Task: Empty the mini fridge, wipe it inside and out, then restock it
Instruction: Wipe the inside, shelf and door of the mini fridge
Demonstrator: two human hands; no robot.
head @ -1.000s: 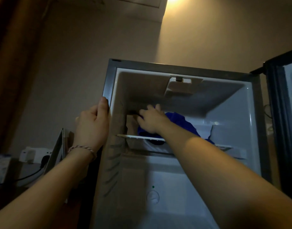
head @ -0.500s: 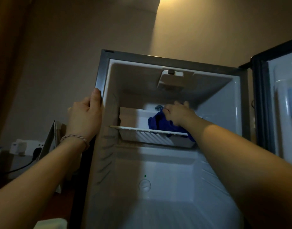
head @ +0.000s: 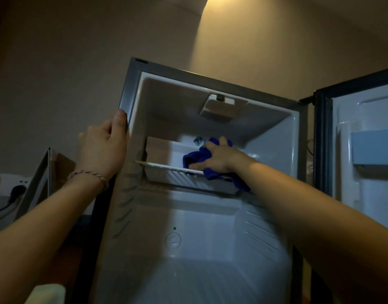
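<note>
The mini fridge (head: 131,88) stands open with a bare white interior. My left hand (head: 102,148) grips the fridge's upper left front edge, thumb on the frame. My right hand (head: 217,157) reaches inside and presses a blue cloth (head: 194,157) against the top of the white shelf tray (head: 173,172) near the back right. Part of the cloth hangs down over the tray's front edge under my wrist. A round thermostat dial (head: 173,240) sits on the back wall below.
The fridge door (head: 368,150) stands open at the right, with a pale blue door shelf. A light housing (head: 219,105) hangs from the fridge ceiling. Left of the fridge are a leaning flat panel (head: 38,176) and a wall socket with a plug (head: 17,189).
My right hand has swept the blue cloth from the left of the shelf tray to its right side. My left hand has stayed on the fridge edge.
</note>
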